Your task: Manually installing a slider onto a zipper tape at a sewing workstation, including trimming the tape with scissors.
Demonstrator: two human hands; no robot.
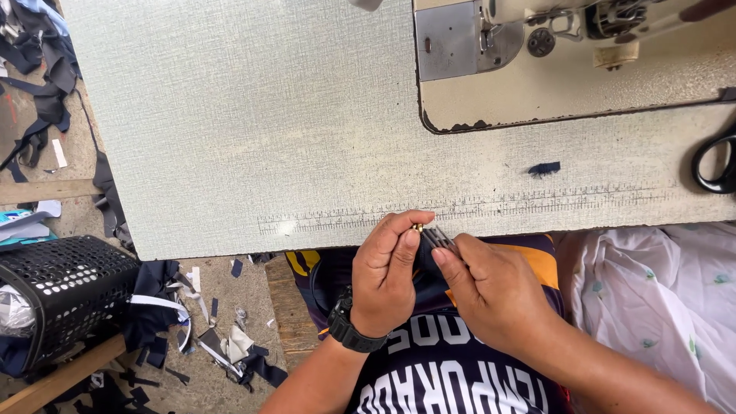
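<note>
A pale textured sewing table (230, 115) carries a cream sewing machine (567, 61) at its far right, a small dark fabric scrap (543, 169) near the front edge, and black-handled scissors (717, 162) at the right border.

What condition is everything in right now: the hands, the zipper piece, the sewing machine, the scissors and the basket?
left hand: pinching a small brass slider
right hand: gripping the dark zipper tape
sewing machine: nothing under its foot
scissors: lying flat on the table, untouched
black basket: tipped on the floor among fabric scraps
</note>
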